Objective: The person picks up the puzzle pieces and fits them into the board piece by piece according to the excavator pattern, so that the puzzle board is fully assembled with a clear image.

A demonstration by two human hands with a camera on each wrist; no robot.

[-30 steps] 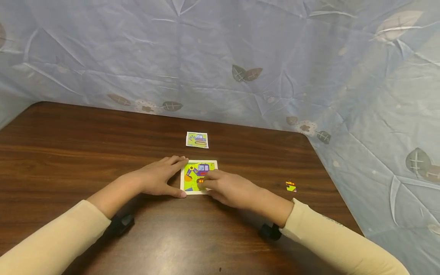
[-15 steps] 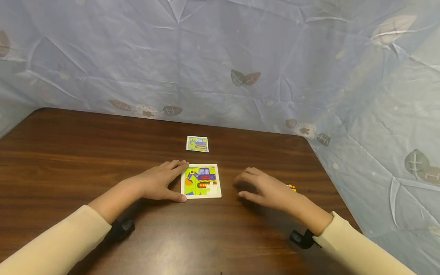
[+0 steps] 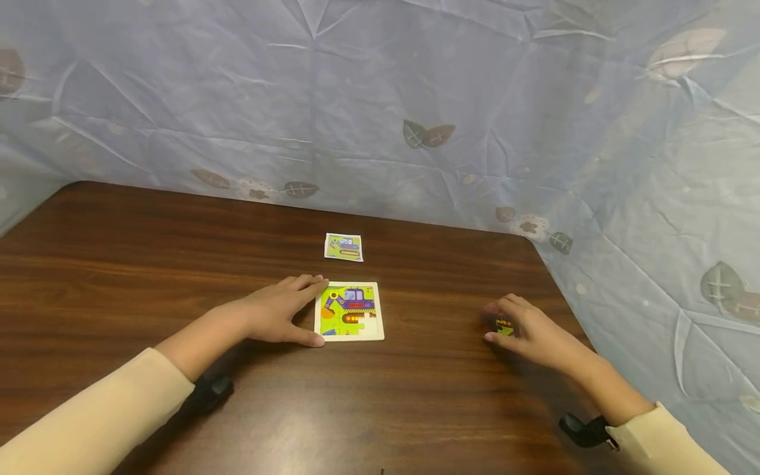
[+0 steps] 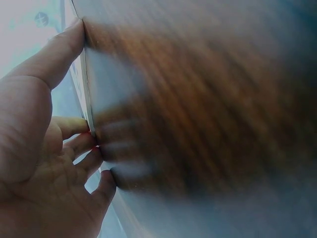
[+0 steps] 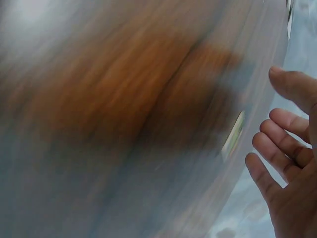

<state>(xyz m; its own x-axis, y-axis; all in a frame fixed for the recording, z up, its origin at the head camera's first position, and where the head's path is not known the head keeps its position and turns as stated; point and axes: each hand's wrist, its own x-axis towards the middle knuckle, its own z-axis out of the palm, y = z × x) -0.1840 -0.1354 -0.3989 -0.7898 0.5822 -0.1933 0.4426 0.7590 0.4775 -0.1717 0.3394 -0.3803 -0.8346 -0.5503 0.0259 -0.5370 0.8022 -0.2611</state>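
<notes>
On the brown table lies a jigsaw puzzle [image 3: 350, 303] in a pale square frame, picturing a purple excavator on green. Its lower right part shows bare pale board. My left hand [image 3: 276, 313] rests at the frame's left side, thumb at the near corner and fingertips at the far one; the left wrist view shows these fingertips along the edge. Farther right, my right hand [image 3: 534, 333] hovers around a small puzzle piece [image 3: 505, 326], partly hidden by the fingers. In the right wrist view, its thumb and fingers [image 5: 277, 148] stand apart from the piece [image 5: 233, 134].
Beyond the puzzle lies a small picture card [image 3: 344, 247] with the same excavator. A pale leaf-patterned cloth [image 3: 368, 132] hangs behind the table [image 3: 178, 264] and along its right side.
My right hand has left the puzzle and moved right to the loose piece, uncovering the bare part of the board. The left hand has stayed at the frame's left side.
</notes>
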